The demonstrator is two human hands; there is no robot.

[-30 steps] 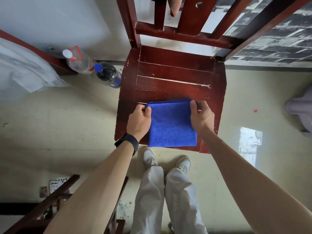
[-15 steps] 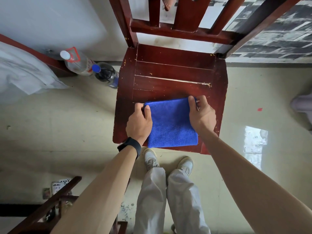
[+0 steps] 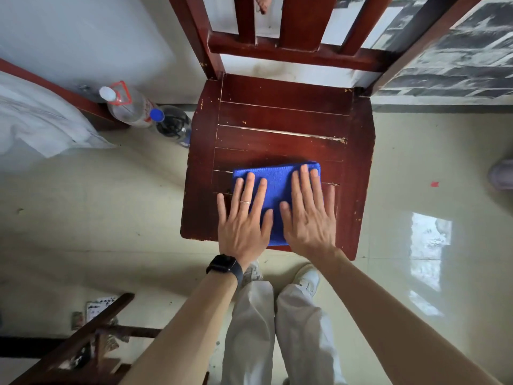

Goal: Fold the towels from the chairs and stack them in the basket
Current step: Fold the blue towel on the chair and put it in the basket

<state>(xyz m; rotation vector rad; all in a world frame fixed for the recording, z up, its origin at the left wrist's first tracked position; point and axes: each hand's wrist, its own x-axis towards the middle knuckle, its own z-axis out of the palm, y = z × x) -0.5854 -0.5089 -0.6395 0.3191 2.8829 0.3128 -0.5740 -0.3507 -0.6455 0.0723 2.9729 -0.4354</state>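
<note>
Pressing folded blue towel (image 3: 277,187) flat on chair seat (image 3: 280,118) w/ left hand (image 3: 243,218) & right hand (image 3: 308,215), fingers spread, we judge: sets creases before basket.

Just one camera here, worn on the person's head, looking steeply down and a little forward. It sits close over the chair (image 3: 277,120): the seat fills the middle of the frame and the backrest (image 3: 294,51) runs off the top edge. Both arms (image 3: 180,329) come in from the bottom, and the left hand (image 3: 244,223) and right hand (image 3: 308,218) lie flat near the centre on the towel (image 3: 277,179). The lens is wide, so straight lines bend at the edges. The person's own shoes (image 3: 305,279) show right below, bottles (image 3: 130,107) sit off to the left, and floor (image 3: 416,176) spreads out either side.
</note>
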